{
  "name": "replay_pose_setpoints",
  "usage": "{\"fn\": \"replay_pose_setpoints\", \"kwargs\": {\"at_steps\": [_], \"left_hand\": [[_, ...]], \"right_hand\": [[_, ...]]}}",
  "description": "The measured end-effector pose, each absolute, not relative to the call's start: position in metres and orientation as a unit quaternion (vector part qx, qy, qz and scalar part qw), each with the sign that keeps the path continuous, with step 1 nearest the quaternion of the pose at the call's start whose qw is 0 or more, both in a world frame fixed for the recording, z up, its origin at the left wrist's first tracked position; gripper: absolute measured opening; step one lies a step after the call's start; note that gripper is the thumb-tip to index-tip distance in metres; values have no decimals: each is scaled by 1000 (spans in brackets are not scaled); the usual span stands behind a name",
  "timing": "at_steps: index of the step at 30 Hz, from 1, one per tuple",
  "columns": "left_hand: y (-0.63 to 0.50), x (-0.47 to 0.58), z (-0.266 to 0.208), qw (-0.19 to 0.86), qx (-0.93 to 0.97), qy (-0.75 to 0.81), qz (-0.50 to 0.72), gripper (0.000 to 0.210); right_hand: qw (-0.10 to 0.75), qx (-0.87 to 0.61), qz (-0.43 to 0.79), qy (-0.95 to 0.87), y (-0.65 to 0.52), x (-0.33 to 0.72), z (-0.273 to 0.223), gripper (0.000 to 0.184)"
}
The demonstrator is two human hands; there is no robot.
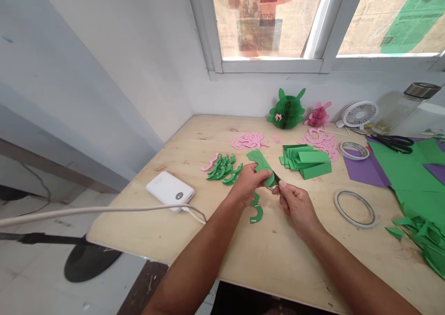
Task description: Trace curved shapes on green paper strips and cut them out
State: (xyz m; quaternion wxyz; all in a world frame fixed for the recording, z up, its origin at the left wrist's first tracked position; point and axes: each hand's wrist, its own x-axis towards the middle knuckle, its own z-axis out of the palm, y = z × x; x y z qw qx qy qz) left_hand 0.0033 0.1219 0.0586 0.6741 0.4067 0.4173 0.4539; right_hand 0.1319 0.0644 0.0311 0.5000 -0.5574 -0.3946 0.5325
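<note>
The left hand [247, 184] pinches a folded piece of green paper [256, 157] between thumb and fingers, holding it above the middle of the wooden table [194, 241]; a curving dark line runs across the paper. The right hand [296, 208], just to the right, has its fingers closed around a small pair of scissors [276, 177], whose dark blades meet the paper's right edge (how far they are parted is too small to tell). On the near side of the left hand, a curved green cutout [257, 214] lies on the tabletop. To the left are a cluster of green curved pieces [221, 170] and, farther left, a white power bank [169, 189] with a cable plugged in. Pink cutouts [251, 141] lie on the far side of the hands, and a stack of folded green strips [308, 159] sits to their right. At the far edge, by the wall, stand a green honeycomb paper figure [289, 113], a smaller pink one [318, 116] and a white fan [359, 114]. Near the right side, a tape ring [372, 216] lies flat, with green scraps [429, 241] beyond it to the right.
</note>
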Motion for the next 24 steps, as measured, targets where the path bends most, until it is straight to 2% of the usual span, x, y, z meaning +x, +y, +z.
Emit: {"fn": "replay_pose_setpoints", "kwargs": {"at_steps": [24], "left_hand": [[120, 2, 63, 673, 424, 419, 439, 29]], "right_hand": [[497, -557, 542, -386, 65, 135, 28, 57]]}}
